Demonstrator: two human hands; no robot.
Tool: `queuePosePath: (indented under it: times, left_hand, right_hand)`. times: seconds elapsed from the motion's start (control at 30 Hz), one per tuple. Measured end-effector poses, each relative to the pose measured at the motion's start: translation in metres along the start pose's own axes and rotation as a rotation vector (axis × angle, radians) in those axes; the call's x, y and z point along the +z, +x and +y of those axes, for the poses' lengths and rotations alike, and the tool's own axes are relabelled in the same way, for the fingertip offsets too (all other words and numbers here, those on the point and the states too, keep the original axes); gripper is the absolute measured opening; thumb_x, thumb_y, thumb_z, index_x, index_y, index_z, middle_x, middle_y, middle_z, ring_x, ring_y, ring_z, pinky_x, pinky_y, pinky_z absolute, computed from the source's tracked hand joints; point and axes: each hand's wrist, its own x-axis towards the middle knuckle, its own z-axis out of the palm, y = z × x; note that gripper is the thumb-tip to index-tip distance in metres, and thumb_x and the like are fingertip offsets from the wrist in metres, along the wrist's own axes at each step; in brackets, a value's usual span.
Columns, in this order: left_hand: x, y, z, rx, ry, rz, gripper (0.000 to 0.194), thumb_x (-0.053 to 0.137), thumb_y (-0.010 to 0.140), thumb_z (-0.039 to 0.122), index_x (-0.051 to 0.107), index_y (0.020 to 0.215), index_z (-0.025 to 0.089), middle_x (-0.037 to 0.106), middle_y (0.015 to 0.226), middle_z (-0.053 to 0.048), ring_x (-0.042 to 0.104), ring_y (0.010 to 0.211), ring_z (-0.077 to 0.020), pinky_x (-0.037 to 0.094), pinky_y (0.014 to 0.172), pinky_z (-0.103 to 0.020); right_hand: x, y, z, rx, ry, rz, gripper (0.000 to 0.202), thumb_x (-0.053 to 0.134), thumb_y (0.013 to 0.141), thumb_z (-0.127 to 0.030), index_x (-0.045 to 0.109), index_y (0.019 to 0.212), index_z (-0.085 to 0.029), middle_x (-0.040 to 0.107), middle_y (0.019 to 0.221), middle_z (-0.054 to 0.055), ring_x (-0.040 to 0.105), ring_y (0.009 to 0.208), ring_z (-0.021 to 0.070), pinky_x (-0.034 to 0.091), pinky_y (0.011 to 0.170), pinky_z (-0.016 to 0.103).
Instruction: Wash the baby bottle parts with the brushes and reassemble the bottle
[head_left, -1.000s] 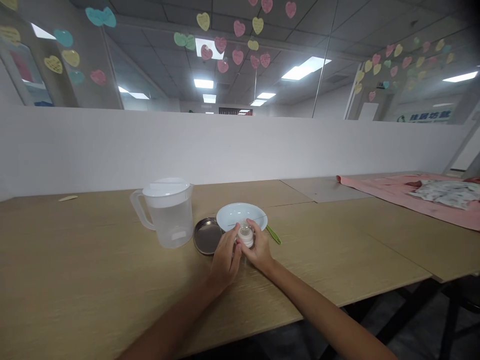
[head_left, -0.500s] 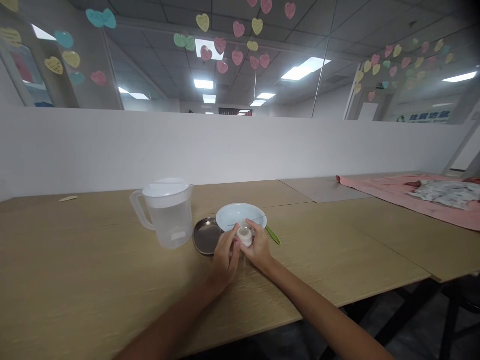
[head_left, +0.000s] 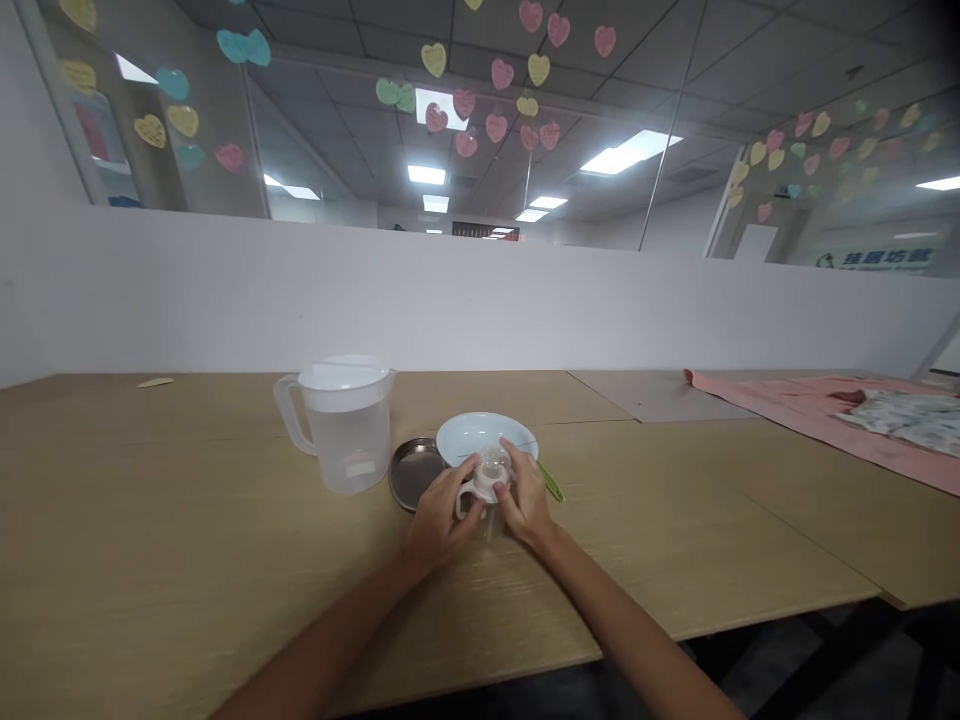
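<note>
Hands (head_left: pixel 527 500) grip a bottle (head_left: pixel 491 484); clear cap (head_left: pixel 495 458) up; long axis near upright.

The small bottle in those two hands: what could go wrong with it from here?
The bottle looks smooth and sits between the fingers of the left hand and right hand, so it might slip or twist. Both hands work close to the white bowl and the dark metal dish, so a slip could knock either one. The green handle beside the bowl might get bumped too.
</note>
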Motion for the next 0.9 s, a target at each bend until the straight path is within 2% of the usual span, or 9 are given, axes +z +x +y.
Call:
queuePosePath:
  times: [0.1,0.17,0.27,0.4,0.6,0.67,0.77,0.9]
  left_hand:
    - [0.005,-0.003,-0.005,-0.095,-0.013,-0.082,0.07,0.056,0.081,0.033,0.021,0.14,0.018,0.055,0.124,-0.013,0.051,0.115,-0.0237,0.04,0.097,-0.042]
    - [0.009,-0.005,-0.007,-0.136,-0.021,-0.129,0.079,0.061,0.077,0.035,0.019,0.141,0.017,0.051,0.129,-0.014,0.049,0.117,-0.0248,0.04,0.097,-0.042]
    - [0.012,-0.005,-0.009,-0.164,-0.04,-0.17,0.073,0.064,0.074,0.037,0.032,0.136,0.018,0.053,0.126,-0.013,0.054,0.109,-0.0242,0.044,0.093,-0.039]
    - [0.007,-0.001,-0.006,-0.174,-0.049,-0.193,0.067,0.065,0.073,0.039,0.04,0.132,0.021,0.065,0.106,-0.007,0.062,0.085,-0.02,0.049,0.08,-0.034]
    - [0.006,-0.002,-0.002,-0.131,-0.007,-0.195,0.072,0.067,0.072,0.036,0.036,0.136,0.02,0.061,0.119,-0.008,0.06,0.098,-0.0212,0.047,0.086,-0.033]
    - [0.006,-0.003,-0.003,-0.13,0.005,-0.189,0.072,0.067,0.073,0.035,0.035,0.136,0.02,0.059,0.121,-0.008,0.06,0.097,-0.0208,0.047,0.087,-0.033]
    - [0.005,-0.002,-0.005,-0.123,0.02,-0.202,0.07,0.065,0.074,0.035,0.036,0.136,0.019,0.059,0.12,-0.009,0.059,0.098,-0.0212,0.046,0.088,-0.033]
    - [0.003,0.0,-0.007,-0.155,0.022,-0.263,0.068,0.063,0.076,0.039,0.036,0.135,0.019,0.063,0.114,-0.008,0.061,0.094,-0.0205,0.047,0.085,-0.033]
  right_hand:
    - [-0.003,0.001,0.002,0.055,-0.003,-0.029,0.054,0.035,0.088,-0.044,0.034,0.133,-0.016,0.057,0.114,0.012,0.055,0.098,0.0245,0.046,0.081,0.041]
    - [-0.004,0.002,0.001,0.055,0.006,-0.045,0.055,0.035,0.087,-0.045,0.033,0.134,-0.016,0.056,0.116,0.013,0.055,0.098,0.0245,0.046,0.082,0.041]
    - [-0.005,0.005,-0.002,0.048,0.014,-0.046,0.055,0.04,0.086,-0.046,0.036,0.132,-0.017,0.057,0.116,0.012,0.055,0.097,0.0248,0.046,0.083,0.042]
    - [-0.002,0.005,-0.002,0.13,0.021,-0.024,0.049,0.047,0.083,-0.043,0.044,0.125,-0.017,0.059,0.113,0.012,0.055,0.099,0.0245,0.047,0.084,0.039]
    - [0.0,0.0,0.001,0.222,0.082,0.009,0.044,0.046,0.084,-0.043,0.045,0.121,-0.018,0.059,0.111,0.01,0.057,0.096,0.0229,0.048,0.082,0.038]
    - [0.0,-0.001,-0.001,0.183,0.045,0.026,0.046,0.045,0.085,-0.042,0.042,0.124,-0.018,0.058,0.114,0.012,0.057,0.099,0.024,0.048,0.083,0.04]
    - [0.003,-0.003,-0.003,0.041,-0.018,0.09,0.051,0.045,0.086,-0.037,0.033,0.131,-0.017,0.055,0.116,0.014,0.056,0.103,0.0255,0.049,0.083,0.042]
    - [0.004,-0.003,0.002,-0.134,-0.019,0.252,0.057,0.047,0.085,-0.027,0.023,0.135,-0.021,0.051,0.117,0.014,0.052,0.11,0.026,0.048,0.086,0.046]
